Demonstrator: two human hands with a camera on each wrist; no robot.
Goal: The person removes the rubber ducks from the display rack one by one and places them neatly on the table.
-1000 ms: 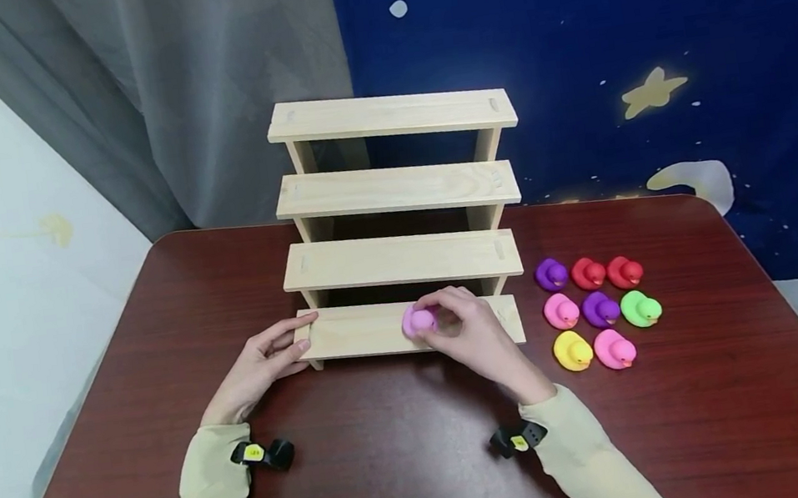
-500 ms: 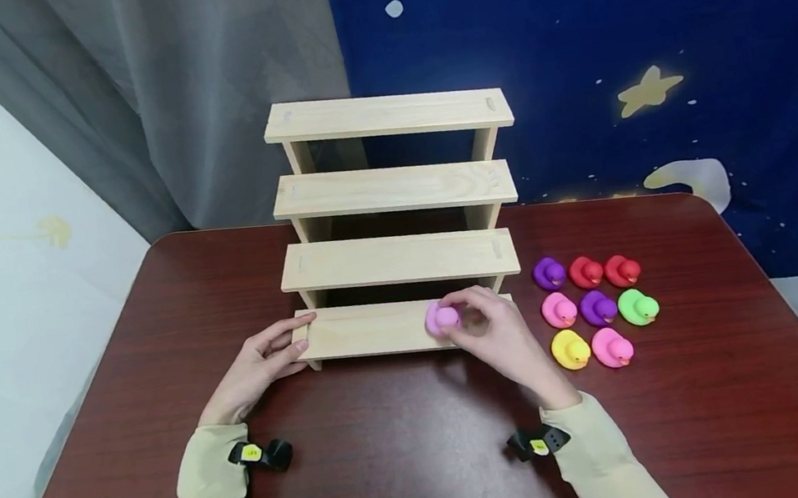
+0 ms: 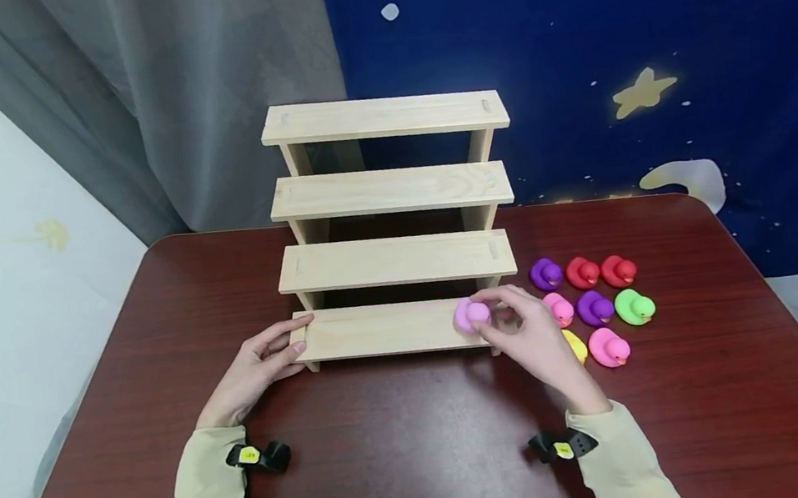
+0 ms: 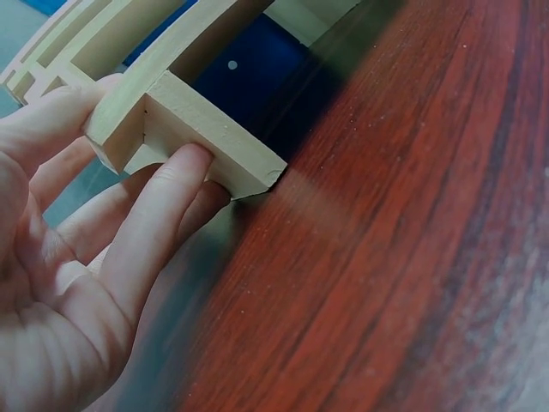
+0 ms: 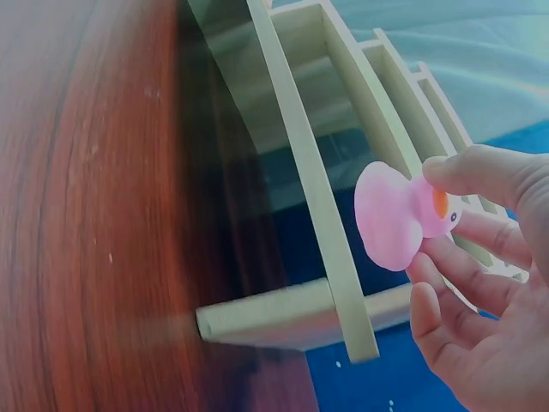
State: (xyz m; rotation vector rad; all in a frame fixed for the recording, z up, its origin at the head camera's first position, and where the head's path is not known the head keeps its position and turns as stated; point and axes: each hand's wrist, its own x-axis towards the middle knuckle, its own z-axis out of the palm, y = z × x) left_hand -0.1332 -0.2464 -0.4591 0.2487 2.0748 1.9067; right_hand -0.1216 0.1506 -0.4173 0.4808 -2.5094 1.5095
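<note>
A pale wooden stepped shelf (image 3: 393, 260) with several tiers stands on the table. My left hand (image 3: 252, 369) grips the left end of its lowest board, fingertips above and below the edge; in the left wrist view, fingers (image 4: 163, 215) press on the end support. Over the right part of that same board, my right hand (image 3: 532, 337) pinches a pink rubber duck (image 3: 470, 315) between thumb and fingers. In the right wrist view the pink duck (image 5: 390, 215) has its orange beak towards the fingers. Whether it rests on the board, I cannot tell.
Right of the shelf, several rubber ducks sit on the table (image 3: 748, 371): purple (image 3: 545, 273), red (image 3: 583, 272), green (image 3: 635, 307), pink (image 3: 610, 347) and yellow (image 3: 575, 345). My right hand partly covers the yellow one. A grey curtain (image 3: 220, 96) and blue backdrop (image 3: 532, 55) hang behind.
My right hand has moved rightward along the lowest board with the pink duck, from right of its middle towards its right end. The left hand keeps its grip on the left end.
</note>
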